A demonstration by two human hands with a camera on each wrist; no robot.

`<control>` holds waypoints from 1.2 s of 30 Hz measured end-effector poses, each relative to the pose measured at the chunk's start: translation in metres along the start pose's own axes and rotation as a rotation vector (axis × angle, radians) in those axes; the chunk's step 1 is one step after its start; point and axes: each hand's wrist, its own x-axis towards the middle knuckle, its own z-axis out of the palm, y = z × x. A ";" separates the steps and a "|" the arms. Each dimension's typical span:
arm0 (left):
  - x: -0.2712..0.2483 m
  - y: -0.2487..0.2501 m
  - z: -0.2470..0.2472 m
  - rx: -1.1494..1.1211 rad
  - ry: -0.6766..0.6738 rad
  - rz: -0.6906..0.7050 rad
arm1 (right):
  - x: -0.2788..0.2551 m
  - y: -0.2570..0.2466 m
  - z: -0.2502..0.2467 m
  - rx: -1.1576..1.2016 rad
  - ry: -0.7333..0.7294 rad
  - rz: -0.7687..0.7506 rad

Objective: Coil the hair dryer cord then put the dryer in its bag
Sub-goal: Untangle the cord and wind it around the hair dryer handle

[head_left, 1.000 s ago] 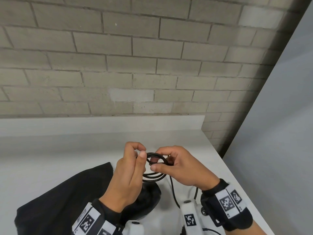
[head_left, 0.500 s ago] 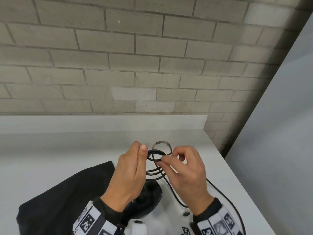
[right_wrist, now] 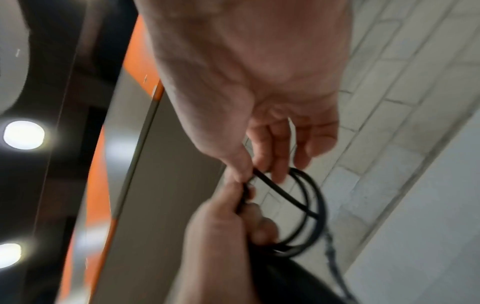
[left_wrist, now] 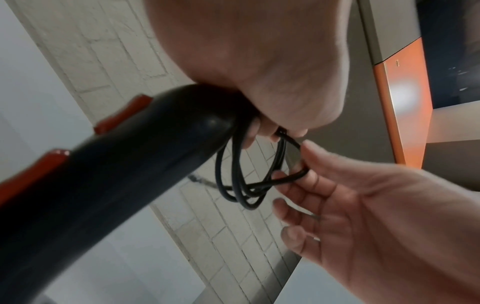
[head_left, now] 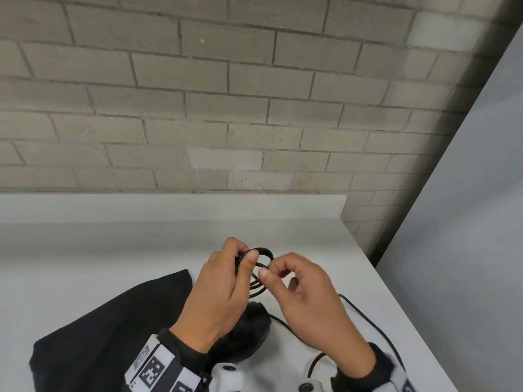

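Note:
My left hand point(head_left: 244, 255) grips a small coil of black cord point(head_left: 261, 251) above the table, and the black hair dryer point(head_left: 249, 329) hangs under its palm. In the left wrist view the dryer handle point(left_wrist: 130, 156), with red buttons, runs up into that palm beside the coil point(left_wrist: 249, 181). My right hand point(head_left: 268, 268) pinches a strand of cord between thumb and forefinger right against the coil point(right_wrist: 309, 205). The loose cord point(head_left: 368, 318) trails back past my right wrist. The black bag point(head_left: 113, 321) lies flat at the lower left, partly under my left arm.
The white table point(head_left: 113, 250) ends in a low upstand against a grey brick wall point(head_left: 226, 108). Its right edge point(head_left: 396, 306) runs diagonally beside my right hand, with a grey floor beyond. White bare surface lies behind and left of the hands.
My right hand swung out to the right with a length of cord, then came back to the coil. The left hand kept its hold, and the loose cord now trails on the right.

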 end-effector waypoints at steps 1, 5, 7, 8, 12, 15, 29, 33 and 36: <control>0.000 0.001 0.002 0.000 0.004 -0.001 | -0.001 -0.006 -0.003 0.053 -0.088 0.042; -0.002 0.004 0.005 -0.030 0.028 -0.003 | -0.005 -0.018 -0.016 0.229 -0.235 0.161; -0.001 0.004 0.005 -0.030 0.035 0.000 | -0.008 -0.016 -0.022 0.341 -0.280 0.213; -0.001 0.003 0.005 -0.025 0.035 0.002 | -0.009 -0.015 -0.025 0.409 -0.310 0.231; -0.001 0.002 0.005 -0.022 0.034 0.005 | -0.016 -0.008 -0.029 0.568 -0.354 0.166; -0.001 -0.001 0.004 -0.031 0.024 0.007 | -0.026 0.001 -0.021 0.330 -0.222 -0.043; 0.000 0.000 0.004 -0.119 0.034 -0.005 | -0.039 0.020 -0.014 0.636 0.135 -0.185; 0.000 0.000 0.007 -0.118 0.030 0.006 | -0.036 0.023 -0.012 0.990 0.100 -0.056; 0.002 0.000 0.005 -0.094 0.047 0.003 | -0.036 0.024 0.000 1.065 0.025 0.003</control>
